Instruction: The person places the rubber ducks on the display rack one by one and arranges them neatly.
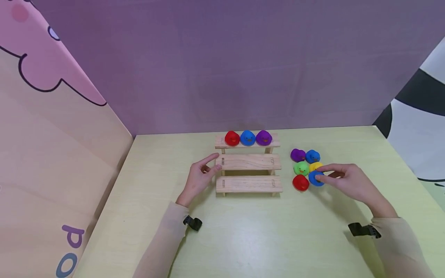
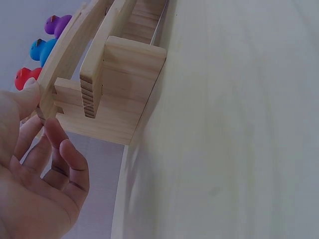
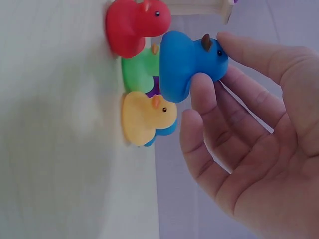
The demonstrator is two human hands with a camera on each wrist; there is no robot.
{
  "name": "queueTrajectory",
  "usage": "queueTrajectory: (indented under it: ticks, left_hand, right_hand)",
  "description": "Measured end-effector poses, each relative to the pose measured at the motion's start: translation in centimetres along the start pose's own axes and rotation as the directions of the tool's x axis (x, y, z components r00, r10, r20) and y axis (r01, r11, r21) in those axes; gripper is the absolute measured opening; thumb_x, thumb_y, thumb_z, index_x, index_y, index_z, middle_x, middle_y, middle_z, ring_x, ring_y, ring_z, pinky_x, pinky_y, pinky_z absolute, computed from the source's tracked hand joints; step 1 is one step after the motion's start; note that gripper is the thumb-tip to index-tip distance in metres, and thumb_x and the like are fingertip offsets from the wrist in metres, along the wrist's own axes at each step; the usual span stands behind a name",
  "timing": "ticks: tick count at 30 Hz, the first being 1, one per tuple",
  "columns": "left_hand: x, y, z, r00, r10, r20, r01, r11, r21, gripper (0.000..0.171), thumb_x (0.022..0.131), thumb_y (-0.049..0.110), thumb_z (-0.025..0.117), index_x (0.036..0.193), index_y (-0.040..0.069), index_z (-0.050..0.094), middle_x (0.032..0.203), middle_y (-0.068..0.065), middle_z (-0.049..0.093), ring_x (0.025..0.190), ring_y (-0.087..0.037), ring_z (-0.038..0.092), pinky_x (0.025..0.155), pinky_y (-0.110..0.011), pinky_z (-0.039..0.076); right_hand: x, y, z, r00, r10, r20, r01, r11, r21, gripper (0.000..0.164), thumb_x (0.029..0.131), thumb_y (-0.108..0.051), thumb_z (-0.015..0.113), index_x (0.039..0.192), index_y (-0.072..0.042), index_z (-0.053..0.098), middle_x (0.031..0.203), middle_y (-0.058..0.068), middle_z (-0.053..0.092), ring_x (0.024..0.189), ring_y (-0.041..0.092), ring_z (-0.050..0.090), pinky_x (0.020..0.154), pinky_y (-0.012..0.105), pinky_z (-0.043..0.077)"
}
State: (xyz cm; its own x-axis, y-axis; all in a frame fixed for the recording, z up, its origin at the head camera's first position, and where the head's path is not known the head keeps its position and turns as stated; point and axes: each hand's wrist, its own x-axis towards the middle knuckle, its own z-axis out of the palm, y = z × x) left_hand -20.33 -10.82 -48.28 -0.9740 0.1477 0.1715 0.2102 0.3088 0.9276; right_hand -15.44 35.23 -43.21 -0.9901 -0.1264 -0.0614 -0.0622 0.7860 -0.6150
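Observation:
My right hand (image 1: 347, 181) pinches a blue rubber duck (image 3: 182, 64) between thumb and fingers. In the right wrist view that duck is held up off the table, in front of the other loose ducks. With thumb and fingertips my left hand (image 1: 199, 177) grips the left end of the middle board of a three-step wooden stand (image 1: 248, 184). On its top step sit a red duck (image 1: 232, 138), a blue duck (image 1: 248, 138) and a purple duck (image 1: 264, 138) in a row.
Right of the stand are loose ducks: red (image 1: 300, 183), green (image 1: 301, 168), yellow (image 1: 315, 166), purple (image 1: 297, 155) and another blue one (image 1: 313, 156). A purple backdrop (image 1: 208, 69) rises behind the pale table (image 1: 243, 239), with printed panels at both sides.

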Motion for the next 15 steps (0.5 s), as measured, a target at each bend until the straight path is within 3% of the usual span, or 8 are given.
queueTrajectory:
  ticks: [5, 11, 15]
  left_hand:
    - [0.0, 0.1, 0.0, 1.0, -0.005, -0.001, 0.005, 1.0, 0.01, 0.046, 0.101, 0.022, 0.076, 0.146, 0.018, 0.068, 0.096, -0.021, 0.067, 0.073, -0.014, 0.053, 0.059, -0.021, 0.04]
    - [0.0, 0.0, -0.1, 1.0, -0.007, 0.0, 0.007, 1.0, 0.006, 0.047, 0.101, 0.023, 0.076, 0.146, 0.017, 0.067, 0.093, -0.021, 0.066, 0.073, -0.015, 0.052, 0.059, -0.021, 0.039]
    - [0.0, -0.1, 0.0, 1.0, -0.012, 0.002, 0.012, 1.0, 0.008, 0.045, 0.101, 0.023, 0.076, 0.146, 0.019, 0.068, 0.09, -0.017, 0.066, 0.072, -0.015, 0.052, 0.058, -0.021, 0.039]
  right_hand:
    - [0.2, -0.6, -0.2, 1.0, -0.017, -0.005, 0.017, 1.0, -0.001, 0.047, 0.1, -0.044, 0.076, 0.132, -0.009, 0.075, 0.113, 0.011, 0.079, 0.089, 0.003, 0.064, 0.071, 0.027, 0.052]
    - [0.5, -1.7, -0.4, 0.999, -0.037, -0.01, 0.037, 0.999, 0.011, 0.046, 0.099, -0.044, 0.077, 0.131, -0.012, 0.077, 0.119, 0.013, 0.077, 0.089, 0.002, 0.067, 0.072, 0.027, 0.053]
    - [0.7, -2.5, -0.4, 0.998, -0.055, -0.011, 0.055, 0.998, 0.019, 0.045, 0.098, -0.044, 0.077, 0.13, -0.012, 0.077, 0.112, 0.01, 0.08, 0.089, 0.001, 0.068, 0.072, 0.027, 0.053]
